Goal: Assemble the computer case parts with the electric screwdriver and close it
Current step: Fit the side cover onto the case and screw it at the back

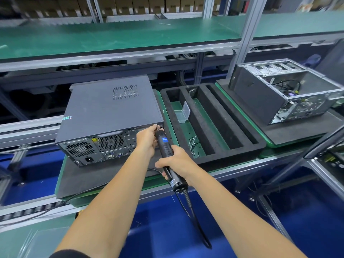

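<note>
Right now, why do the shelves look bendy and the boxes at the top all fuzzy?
In the head view, the wide-angle lens bows the green shelf and the metal posts; the cardboard boxes at the top are smeared and soft, while the electric screwdriver and closed computer case look sharp.

Closed computer case (pixel 109 110) blocks passage left of and beyond the right grip (pixel 176 162). Foam tray (pixel 212 120) walls stand just right. Open room lies below and behind it, crossed by the screwdriver cable (pixel 195 218).
</note>
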